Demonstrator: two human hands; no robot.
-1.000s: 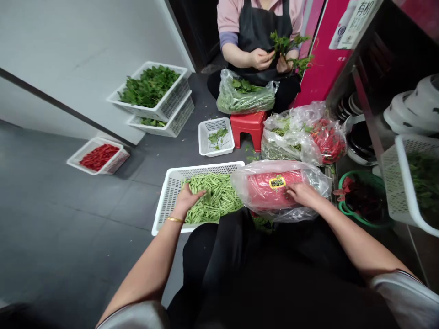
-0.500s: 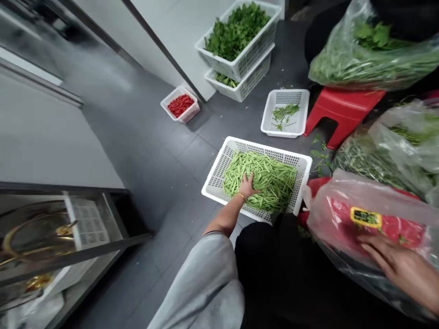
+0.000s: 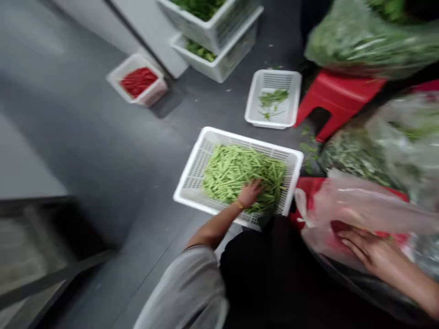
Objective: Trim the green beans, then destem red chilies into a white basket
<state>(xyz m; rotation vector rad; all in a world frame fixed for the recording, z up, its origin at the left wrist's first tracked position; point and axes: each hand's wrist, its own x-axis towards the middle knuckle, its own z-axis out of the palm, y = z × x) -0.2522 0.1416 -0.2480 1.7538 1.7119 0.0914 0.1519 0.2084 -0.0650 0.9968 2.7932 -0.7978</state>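
Left hand [image 3: 250, 192] among green beans [image 3: 233, 167] in a white basket [image 3: 195, 183], toward its near right corner; blur obscures whether its grip closes on any. Right hand [image 3: 368, 249] against a plastic bag [image 3: 366, 201], grip likewise uncertain. Apparent step: handling beans; lifting some would call for curled fingers.

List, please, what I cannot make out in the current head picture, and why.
Head view: whether the left hand grips any green pieces; too blurred to tell.
Head view: what the cloudy bag contains under the right hand; hand and plastic cover it.
Head view: the upper stacked basket, cut off by the top edge.
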